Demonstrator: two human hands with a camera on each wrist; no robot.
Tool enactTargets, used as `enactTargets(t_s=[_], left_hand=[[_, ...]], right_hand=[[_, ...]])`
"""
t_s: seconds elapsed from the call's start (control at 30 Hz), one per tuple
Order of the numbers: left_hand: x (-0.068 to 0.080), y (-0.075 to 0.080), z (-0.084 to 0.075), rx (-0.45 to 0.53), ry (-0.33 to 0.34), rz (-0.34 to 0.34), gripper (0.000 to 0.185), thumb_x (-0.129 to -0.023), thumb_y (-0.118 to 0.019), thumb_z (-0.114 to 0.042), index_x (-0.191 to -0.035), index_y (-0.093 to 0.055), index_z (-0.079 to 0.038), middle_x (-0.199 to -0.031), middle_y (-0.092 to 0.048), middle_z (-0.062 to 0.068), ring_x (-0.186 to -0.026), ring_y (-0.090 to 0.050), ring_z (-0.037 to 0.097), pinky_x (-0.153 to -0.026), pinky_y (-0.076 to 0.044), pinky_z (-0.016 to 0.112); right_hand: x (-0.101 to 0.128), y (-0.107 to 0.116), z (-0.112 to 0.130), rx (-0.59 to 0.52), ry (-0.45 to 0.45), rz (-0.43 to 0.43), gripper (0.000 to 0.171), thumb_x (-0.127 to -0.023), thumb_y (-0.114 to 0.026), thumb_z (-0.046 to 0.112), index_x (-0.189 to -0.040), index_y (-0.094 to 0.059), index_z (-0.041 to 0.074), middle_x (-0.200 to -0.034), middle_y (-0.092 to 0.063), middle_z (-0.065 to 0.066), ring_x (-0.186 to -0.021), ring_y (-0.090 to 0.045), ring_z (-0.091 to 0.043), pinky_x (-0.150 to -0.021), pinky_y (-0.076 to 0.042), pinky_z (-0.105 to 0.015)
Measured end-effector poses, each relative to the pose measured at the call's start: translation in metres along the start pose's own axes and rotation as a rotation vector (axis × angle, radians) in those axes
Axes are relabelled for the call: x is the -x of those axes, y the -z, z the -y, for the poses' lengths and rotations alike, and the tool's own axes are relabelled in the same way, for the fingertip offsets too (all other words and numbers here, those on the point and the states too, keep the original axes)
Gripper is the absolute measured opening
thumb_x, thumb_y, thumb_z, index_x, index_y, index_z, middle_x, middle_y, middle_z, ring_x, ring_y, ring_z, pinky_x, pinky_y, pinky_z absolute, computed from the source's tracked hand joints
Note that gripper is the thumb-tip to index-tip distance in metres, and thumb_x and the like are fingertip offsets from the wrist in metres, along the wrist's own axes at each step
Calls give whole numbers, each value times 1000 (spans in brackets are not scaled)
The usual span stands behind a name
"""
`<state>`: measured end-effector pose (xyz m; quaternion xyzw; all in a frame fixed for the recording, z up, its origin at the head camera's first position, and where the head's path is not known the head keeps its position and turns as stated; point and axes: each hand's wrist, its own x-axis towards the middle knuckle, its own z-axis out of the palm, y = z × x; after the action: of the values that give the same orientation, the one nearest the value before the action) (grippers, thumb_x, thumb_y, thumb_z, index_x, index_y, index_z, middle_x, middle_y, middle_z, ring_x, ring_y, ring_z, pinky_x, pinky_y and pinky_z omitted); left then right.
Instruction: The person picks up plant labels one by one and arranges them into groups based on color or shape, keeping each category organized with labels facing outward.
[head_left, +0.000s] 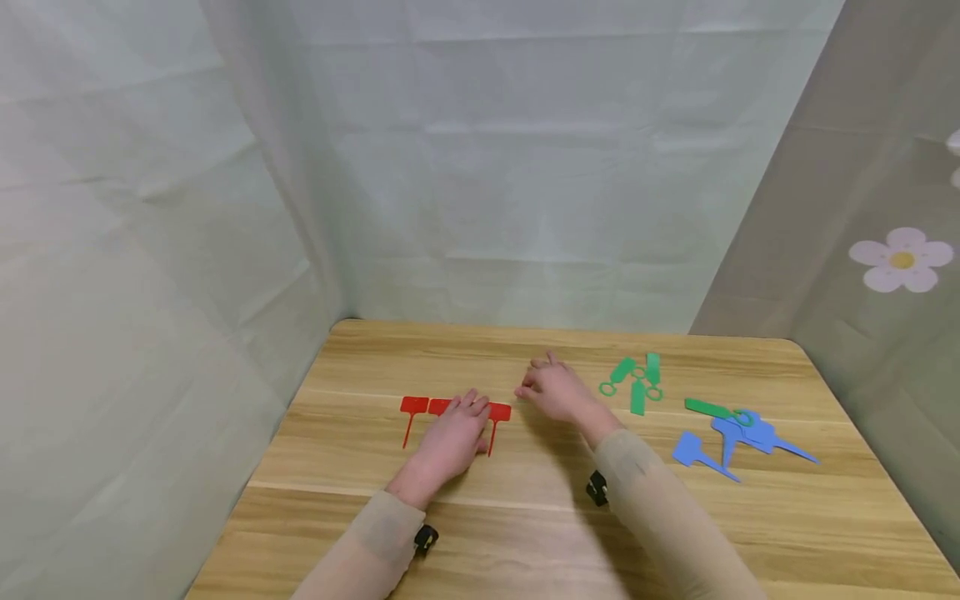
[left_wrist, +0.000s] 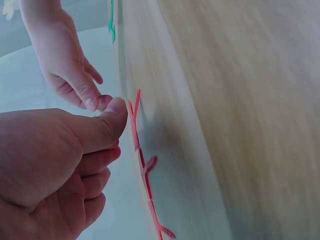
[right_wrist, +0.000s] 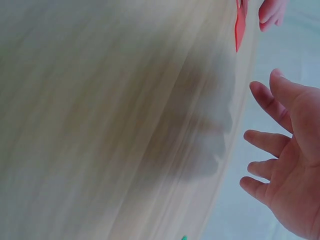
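Note:
Red T-shaped plant labels lie in a row on the wooden table, heads side by side and stems toward the person. My left hand lies over the middle of this row and hides part of it; its fingertips reach the label heads. Just right of the row, my right hand hovers above the table with spread, slightly bent fingers and holds nothing. In the left wrist view, the left thumb is beside the end red label; whether it touches is unclear.
Green ring-ended tags are spread at the back right. Another green tag overlaps a pile of blue T-shaped labels, with one more blue label nearby. Pale cloth hangs behind the wooden table.

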<state>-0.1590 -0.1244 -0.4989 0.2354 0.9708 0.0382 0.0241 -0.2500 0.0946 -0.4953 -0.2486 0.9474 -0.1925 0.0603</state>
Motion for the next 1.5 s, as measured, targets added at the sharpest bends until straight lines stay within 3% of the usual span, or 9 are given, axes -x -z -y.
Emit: enactTargets(t_s=[0.23,0.63,0.87,1.03,1.3,1.5], left_hand=[[-5,-2,-4,-7,-21,31,60,-99,-80,-27,-150,-62,-2,-158,-55,13,-154,-41,34,-126,-33,48],[-7,1,-8,-61,-30,43,50,-102,-75,-17,-149,-64,-5,-158,-57,10,-152,-44,31,-126,-33,47],[-6,-1,-9,-53,7,97,52,-103,-74,-18,-151,-61,-5,-159,-55,10,-153,-43,30,-127,-32,46],[-7,-2,-9,-40,35,147,54,-104,-73,-20,-154,-59,-6,-162,-51,9,-154,-41,28,-127,-31,44],[-10,-2,-11,-23,56,149,56,-102,-75,-19,-153,-59,-6,-161,-53,10,-154,-43,28,-127,-32,43],[-11,-4,-14,-56,38,142,56,-102,-75,-21,-154,-59,-6,-161,-54,9,-152,-45,27,-127,-33,41]], right_hand=[[8,9,-12,26,32,-19,22,-107,-68,31,-105,-80,13,-134,-71,-17,-150,-41,-50,-126,-26,-65],[15,15,-15,6,-13,11,29,-110,-63,34,-116,-81,12,-152,-58,-25,-154,-27,-56,-124,-26,-68],[14,13,-13,-2,0,6,29,-110,-63,35,-115,-81,12,-149,-62,-22,-154,-29,-55,-125,-26,-66],[15,10,-14,-8,-12,11,31,-110,-63,35,-118,-80,11,-153,-56,-25,-155,-26,-55,-125,-26,-66],[18,9,-22,-40,34,-5,28,-110,-63,31,-113,-81,10,-147,-61,-27,-153,-29,-58,-125,-26,-66],[32,15,-38,-99,42,-19,24,-109,-65,25,-110,-80,7,-150,-56,-32,-152,-28,-60,-122,-27,-70]])
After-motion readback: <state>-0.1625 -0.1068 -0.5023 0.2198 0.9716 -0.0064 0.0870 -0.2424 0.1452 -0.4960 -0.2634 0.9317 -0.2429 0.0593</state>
